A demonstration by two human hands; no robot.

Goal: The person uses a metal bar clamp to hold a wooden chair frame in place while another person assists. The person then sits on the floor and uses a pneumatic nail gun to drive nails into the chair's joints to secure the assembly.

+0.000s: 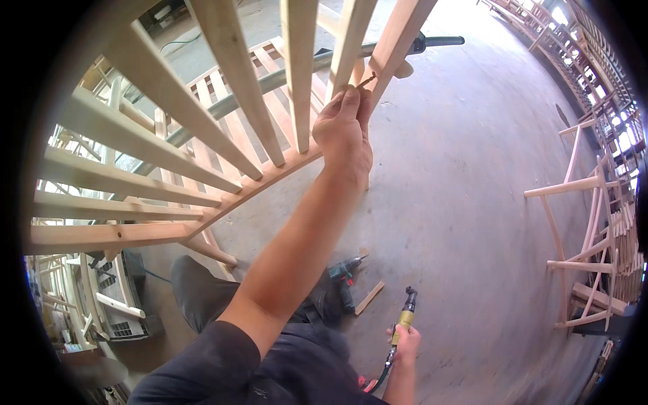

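My left hand (pixel 345 128) reaches up, its fingertips pinching a small screw (pixel 366 82) against the face of a wooden post (pixel 398 40). The screw's tip lies by a dark spot on the post. Beside that hand, pale wooden slats (pixel 300 74) fan out from a bent bottom rail (pixel 270 177) of the same frame. Low down, at my right side, my right hand (pixel 406 341) is wrapped around a yellow, angle-headed power screwdriver (pixel 405 316) with a hose at its lower end. Its black head points away from me.
A grey metal bar clamp (pixel 270 82) with a black handle (pixel 444 42) crosses behind the slats. A teal-and-black cordless drill (pixel 345 268) and a wood strip (pixel 370 298) are on the floor near my legs. Wooden chair frames (pixel 594 185) stand at the right.
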